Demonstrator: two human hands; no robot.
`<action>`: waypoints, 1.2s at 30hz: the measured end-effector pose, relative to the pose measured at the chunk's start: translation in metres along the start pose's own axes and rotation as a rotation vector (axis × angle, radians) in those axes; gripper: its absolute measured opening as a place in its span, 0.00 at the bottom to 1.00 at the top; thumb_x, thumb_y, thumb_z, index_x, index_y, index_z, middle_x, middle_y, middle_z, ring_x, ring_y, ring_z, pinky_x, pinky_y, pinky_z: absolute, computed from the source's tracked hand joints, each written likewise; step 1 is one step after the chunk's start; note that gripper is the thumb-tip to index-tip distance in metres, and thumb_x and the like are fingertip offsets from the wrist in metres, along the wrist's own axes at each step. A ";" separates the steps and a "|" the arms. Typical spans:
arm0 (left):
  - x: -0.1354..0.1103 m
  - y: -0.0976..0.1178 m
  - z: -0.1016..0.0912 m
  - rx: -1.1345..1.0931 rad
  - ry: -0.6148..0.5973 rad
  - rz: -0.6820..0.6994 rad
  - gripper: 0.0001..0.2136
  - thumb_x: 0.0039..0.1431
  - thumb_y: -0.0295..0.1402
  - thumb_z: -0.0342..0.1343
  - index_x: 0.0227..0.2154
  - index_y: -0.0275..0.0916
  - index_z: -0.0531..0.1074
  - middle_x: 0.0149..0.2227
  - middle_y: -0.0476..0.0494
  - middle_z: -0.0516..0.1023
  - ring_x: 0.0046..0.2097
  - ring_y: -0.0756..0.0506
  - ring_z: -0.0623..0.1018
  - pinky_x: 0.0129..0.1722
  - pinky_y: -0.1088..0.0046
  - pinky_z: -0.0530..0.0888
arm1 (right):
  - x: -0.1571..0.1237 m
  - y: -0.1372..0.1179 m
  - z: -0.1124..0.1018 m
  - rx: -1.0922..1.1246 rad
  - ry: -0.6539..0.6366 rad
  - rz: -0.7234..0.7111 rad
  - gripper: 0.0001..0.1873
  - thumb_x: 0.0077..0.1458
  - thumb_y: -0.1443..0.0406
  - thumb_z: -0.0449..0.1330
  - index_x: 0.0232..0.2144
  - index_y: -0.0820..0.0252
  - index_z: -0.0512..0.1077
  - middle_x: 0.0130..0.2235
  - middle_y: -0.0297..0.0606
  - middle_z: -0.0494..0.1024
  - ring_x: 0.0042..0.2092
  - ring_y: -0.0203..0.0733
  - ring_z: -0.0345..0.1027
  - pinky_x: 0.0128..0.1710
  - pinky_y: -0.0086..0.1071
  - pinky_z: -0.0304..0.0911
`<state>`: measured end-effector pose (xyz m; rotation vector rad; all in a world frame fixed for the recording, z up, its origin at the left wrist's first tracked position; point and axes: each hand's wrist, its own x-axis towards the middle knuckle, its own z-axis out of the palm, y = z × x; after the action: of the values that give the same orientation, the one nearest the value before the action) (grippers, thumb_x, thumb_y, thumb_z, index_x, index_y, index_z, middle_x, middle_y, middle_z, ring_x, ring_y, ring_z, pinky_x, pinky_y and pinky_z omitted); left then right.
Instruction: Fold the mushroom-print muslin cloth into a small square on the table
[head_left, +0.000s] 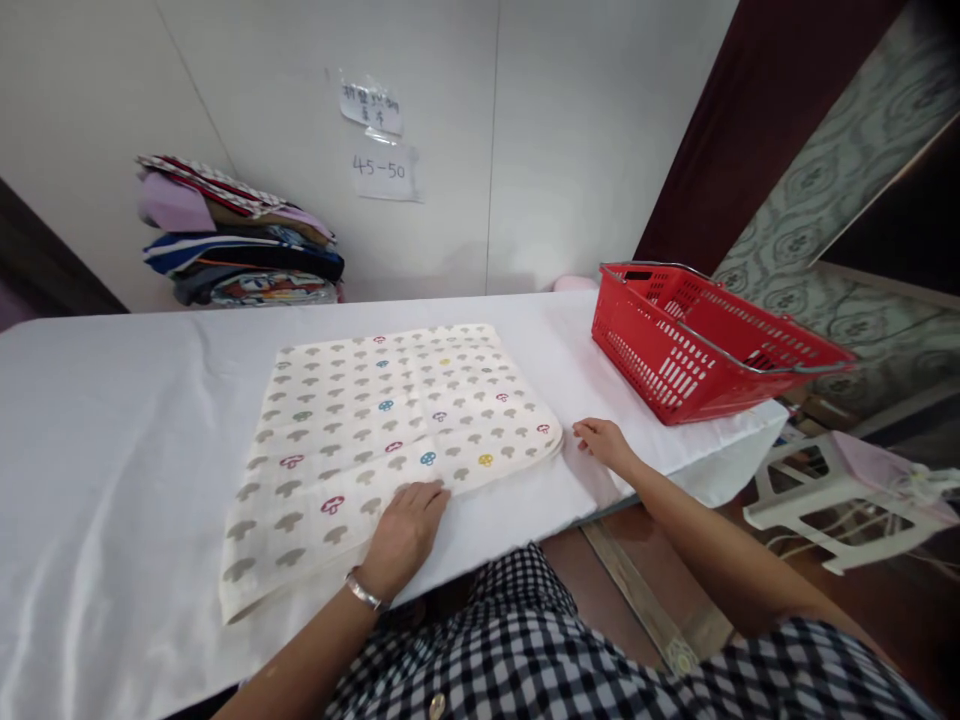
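Note:
A cream cloth (412, 425) printed with grey and coloured mushrooms lies spread and folded in layers on the white-covered table (150, 430). Its right corner is rounded, and the layered edge shows there. My left hand (409, 530), with a silver bracelet at the wrist, rests palm down on the near edge of the cloth, fingers stretched out flat. Just off the cloth's right corner, my right hand (604, 445) hovers close to the tabletop. Its fingers are curled together, a small gap separates them from the cloth, and nothing shows in them.
A red plastic basket (690, 350) with metal handles stands at the table's right end. Several folded fabrics (244, 240) are piled at the back left. Paper signs (384, 172) are taped to the wall. A white stool (847, 490) stands on the floor at right.

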<state>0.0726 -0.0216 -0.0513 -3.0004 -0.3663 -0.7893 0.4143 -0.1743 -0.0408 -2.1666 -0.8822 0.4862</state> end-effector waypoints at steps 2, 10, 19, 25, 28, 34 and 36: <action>-0.001 0.000 0.001 0.009 0.005 0.005 0.12 0.57 0.22 0.45 0.38 0.36 0.72 0.39 0.39 0.75 0.41 0.43 0.72 0.41 0.63 0.71 | 0.002 -0.009 0.006 0.033 -0.070 0.102 0.15 0.55 0.60 0.52 0.21 0.61 0.68 0.21 0.34 0.73 0.20 0.33 0.65 0.19 0.25 0.59; -0.003 -0.001 0.004 0.040 0.000 0.007 0.11 0.55 0.21 0.47 0.39 0.35 0.72 0.40 0.38 0.75 0.41 0.43 0.72 0.42 0.63 0.71 | 0.009 -0.040 0.013 0.109 -0.189 0.264 0.16 0.55 0.63 0.54 0.17 0.62 0.64 0.15 0.30 0.67 0.14 0.29 0.59 0.14 0.23 0.53; -0.002 -0.002 0.006 0.054 0.016 0.024 0.11 0.55 0.21 0.47 0.38 0.34 0.72 0.39 0.38 0.75 0.41 0.43 0.72 0.42 0.64 0.71 | 0.010 -0.049 0.009 0.245 -0.290 0.398 0.14 0.52 0.68 0.56 0.17 0.63 0.62 0.14 0.28 0.64 0.14 0.26 0.54 0.13 0.22 0.42; -0.003 -0.003 0.007 0.029 0.011 0.002 0.12 0.55 0.21 0.46 0.39 0.35 0.72 0.40 0.39 0.75 0.41 0.43 0.72 0.42 0.64 0.70 | 0.010 -0.044 0.014 0.251 -0.227 0.369 0.14 0.51 0.69 0.55 0.16 0.62 0.59 0.13 0.25 0.61 0.14 0.25 0.53 0.13 0.22 0.41; -0.004 -0.004 0.008 0.009 0.009 -0.004 0.12 0.56 0.22 0.46 0.39 0.36 0.72 0.40 0.39 0.75 0.41 0.43 0.72 0.43 0.63 0.70 | 0.009 -0.041 0.013 0.210 -0.212 0.347 0.13 0.50 0.70 0.55 0.15 0.62 0.60 0.12 0.26 0.61 0.14 0.26 0.54 0.13 0.22 0.43; -0.004 -0.004 0.008 0.005 0.017 -0.001 0.11 0.56 0.23 0.46 0.39 0.36 0.72 0.40 0.38 0.75 0.42 0.43 0.72 0.42 0.63 0.70 | 0.011 -0.041 0.012 0.116 -0.227 0.332 0.12 0.48 0.70 0.54 0.15 0.62 0.62 0.11 0.28 0.63 0.14 0.29 0.57 0.14 0.24 0.45; -0.004 -0.004 0.008 0.012 0.027 -0.001 0.11 0.57 0.23 0.46 0.39 0.36 0.72 0.40 0.38 0.75 0.41 0.43 0.72 0.42 0.63 0.70 | 0.012 -0.042 0.013 0.089 -0.234 0.327 0.13 0.49 0.69 0.55 0.15 0.62 0.62 0.12 0.28 0.63 0.14 0.29 0.57 0.14 0.24 0.46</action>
<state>0.0723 -0.0182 -0.0598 -2.9759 -0.3708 -0.8233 0.3966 -0.1391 -0.0189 -2.2095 -0.6117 0.9383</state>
